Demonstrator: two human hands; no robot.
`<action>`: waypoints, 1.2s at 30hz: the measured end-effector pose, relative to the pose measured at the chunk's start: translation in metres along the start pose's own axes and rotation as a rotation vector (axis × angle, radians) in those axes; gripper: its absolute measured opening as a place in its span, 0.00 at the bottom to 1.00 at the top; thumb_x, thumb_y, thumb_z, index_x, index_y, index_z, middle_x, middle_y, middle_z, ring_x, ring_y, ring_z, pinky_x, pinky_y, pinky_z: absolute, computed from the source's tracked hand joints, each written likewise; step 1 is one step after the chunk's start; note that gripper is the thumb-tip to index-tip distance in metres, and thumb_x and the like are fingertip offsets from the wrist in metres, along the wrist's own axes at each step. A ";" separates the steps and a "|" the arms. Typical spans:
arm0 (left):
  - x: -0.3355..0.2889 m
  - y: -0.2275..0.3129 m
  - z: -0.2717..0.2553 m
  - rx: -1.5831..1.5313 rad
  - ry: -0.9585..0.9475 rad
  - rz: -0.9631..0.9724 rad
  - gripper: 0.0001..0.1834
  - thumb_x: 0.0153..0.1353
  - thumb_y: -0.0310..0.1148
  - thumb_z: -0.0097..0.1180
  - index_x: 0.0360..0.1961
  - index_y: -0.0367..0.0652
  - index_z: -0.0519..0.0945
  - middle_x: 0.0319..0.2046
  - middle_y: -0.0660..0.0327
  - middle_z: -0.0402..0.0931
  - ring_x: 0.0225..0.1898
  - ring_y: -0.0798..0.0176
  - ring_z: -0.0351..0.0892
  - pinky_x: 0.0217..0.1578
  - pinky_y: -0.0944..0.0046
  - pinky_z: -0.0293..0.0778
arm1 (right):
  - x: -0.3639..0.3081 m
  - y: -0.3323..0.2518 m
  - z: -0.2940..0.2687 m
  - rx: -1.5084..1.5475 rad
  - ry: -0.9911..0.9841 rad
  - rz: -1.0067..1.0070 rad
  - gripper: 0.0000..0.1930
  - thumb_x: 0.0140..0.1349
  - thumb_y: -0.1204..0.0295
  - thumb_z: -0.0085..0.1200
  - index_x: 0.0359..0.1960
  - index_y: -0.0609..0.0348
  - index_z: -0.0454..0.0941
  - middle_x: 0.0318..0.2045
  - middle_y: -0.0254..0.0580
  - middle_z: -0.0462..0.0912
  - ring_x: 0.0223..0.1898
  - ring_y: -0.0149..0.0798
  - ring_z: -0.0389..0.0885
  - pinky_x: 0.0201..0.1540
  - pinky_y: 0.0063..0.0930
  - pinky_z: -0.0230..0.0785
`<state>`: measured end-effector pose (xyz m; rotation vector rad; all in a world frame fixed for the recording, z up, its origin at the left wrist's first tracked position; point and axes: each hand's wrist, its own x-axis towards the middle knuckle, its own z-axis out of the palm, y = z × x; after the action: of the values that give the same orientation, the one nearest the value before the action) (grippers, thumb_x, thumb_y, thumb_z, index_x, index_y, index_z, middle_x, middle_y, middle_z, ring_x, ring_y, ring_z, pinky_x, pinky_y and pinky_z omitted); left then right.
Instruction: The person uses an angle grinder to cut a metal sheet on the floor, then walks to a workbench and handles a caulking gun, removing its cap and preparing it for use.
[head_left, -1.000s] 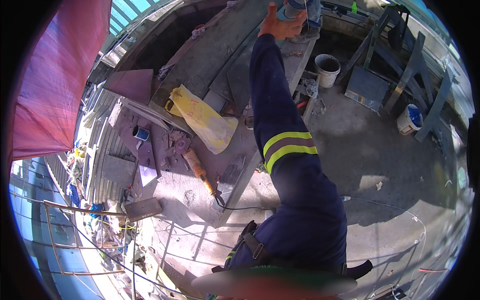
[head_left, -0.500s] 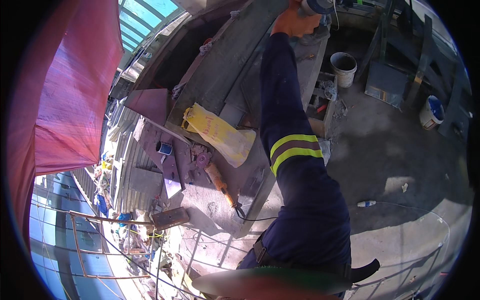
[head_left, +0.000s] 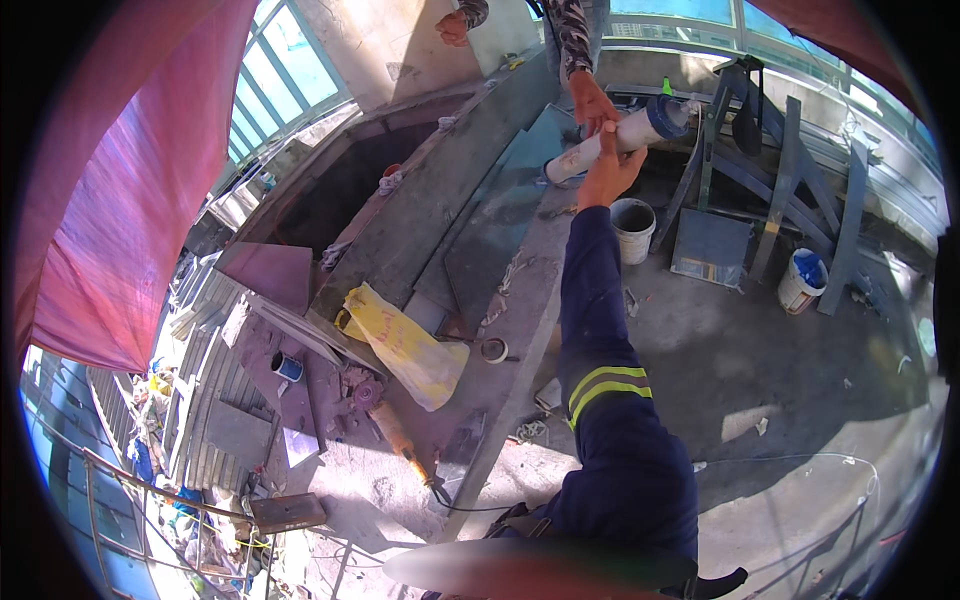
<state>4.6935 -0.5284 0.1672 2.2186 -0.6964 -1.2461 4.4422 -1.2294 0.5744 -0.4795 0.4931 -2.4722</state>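
On the left, a red tarp hangs beside the scene, and here's a dark blue cup lying near an orange-bodied grinder! Just beyond, a yellow sack sprawls. Now far centre: a co-worker's hand reaches in, meeting a long pale cylinder with dark blue ends, held at a slant above the ledge. The right hand has its fingers wrapped round it from the near side! Right of them, two pale buckets stand on the floor.
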 end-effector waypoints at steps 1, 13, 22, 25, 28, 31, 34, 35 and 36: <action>0.003 0.000 0.001 0.002 -0.009 0.009 0.25 0.74 0.50 0.65 0.55 0.37 0.87 0.41 0.55 0.89 0.37 0.60 0.89 0.40 0.60 0.84 | -0.002 -0.004 -0.011 0.000 -0.033 -0.010 0.34 0.64 0.58 0.76 0.65 0.64 0.75 0.57 0.46 0.82 0.56 0.42 0.82 0.62 0.39 0.72; 0.017 -0.001 0.016 -0.007 -0.075 0.038 0.24 0.74 0.49 0.64 0.53 0.36 0.88 0.41 0.55 0.90 0.37 0.61 0.89 0.40 0.61 0.84 | -0.030 -0.057 -0.189 -0.380 -0.268 0.180 0.31 0.68 0.51 0.71 0.60 0.64 0.79 0.50 0.39 0.83 0.49 0.33 0.78 0.57 0.32 0.70; 0.021 -0.004 0.020 0.000 -0.117 0.066 0.24 0.74 0.49 0.64 0.52 0.36 0.89 0.41 0.55 0.90 0.37 0.62 0.89 0.40 0.62 0.84 | -0.076 -0.097 -0.316 -0.650 -0.380 0.456 0.33 0.69 0.50 0.70 0.62 0.66 0.79 0.49 0.41 0.85 0.51 0.34 0.79 0.58 0.32 0.70; 0.020 -0.006 0.017 0.026 -0.151 0.104 0.24 0.74 0.48 0.64 0.52 0.36 0.90 0.41 0.55 0.90 0.38 0.62 0.89 0.40 0.62 0.84 | -0.094 -0.109 -0.342 -0.677 -0.392 0.527 0.32 0.69 0.49 0.70 0.62 0.65 0.79 0.48 0.39 0.84 0.50 0.32 0.79 0.56 0.31 0.70; 0.015 -0.003 0.011 0.060 -0.198 0.173 0.23 0.74 0.48 0.64 0.52 0.36 0.90 0.41 0.55 0.90 0.38 0.63 0.89 0.40 0.62 0.84 | -0.109 -0.120 -0.351 -0.667 -0.413 0.621 0.34 0.68 0.49 0.71 0.63 0.63 0.76 0.47 0.37 0.82 0.49 0.29 0.79 0.53 0.29 0.71; 0.012 0.020 -0.003 0.108 -0.253 0.323 0.23 0.74 0.48 0.64 0.51 0.36 0.90 0.41 0.55 0.90 0.38 0.63 0.89 0.40 0.62 0.84 | -0.121 -0.131 -0.348 -0.673 -0.411 0.647 0.37 0.67 0.48 0.71 0.62 0.69 0.73 0.53 0.46 0.82 0.53 0.35 0.80 0.58 0.32 0.72; 0.023 0.080 -0.017 0.101 -0.262 0.270 0.23 0.74 0.47 0.63 0.53 0.37 0.90 0.41 0.56 0.90 0.39 0.64 0.88 0.41 0.62 0.84 | -0.126 -0.137 -0.338 -0.628 -0.474 0.732 0.39 0.67 0.47 0.72 0.63 0.69 0.71 0.54 0.47 0.81 0.54 0.36 0.80 0.59 0.33 0.73; 0.028 0.107 -0.020 0.086 -0.248 0.198 0.22 0.75 0.47 0.61 0.55 0.38 0.89 0.42 0.56 0.90 0.40 0.64 0.88 0.42 0.62 0.83 | -0.129 -0.139 -0.335 -0.605 -0.486 0.757 0.39 0.66 0.47 0.72 0.63 0.68 0.71 0.54 0.47 0.81 0.54 0.35 0.80 0.59 0.33 0.73; 0.029 0.134 -0.021 0.001 -0.232 0.319 0.24 0.75 0.48 0.61 0.57 0.38 0.88 0.44 0.56 0.90 0.41 0.65 0.88 0.44 0.62 0.83 | -0.132 -0.140 -0.332 -0.607 -0.528 0.759 0.39 0.67 0.45 0.71 0.64 0.67 0.71 0.52 0.46 0.81 0.54 0.34 0.80 0.58 0.33 0.73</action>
<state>4.6995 -0.6437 0.2448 1.8852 -1.0915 -1.3438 4.3356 -0.9643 0.3182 -0.9384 0.9776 -1.3753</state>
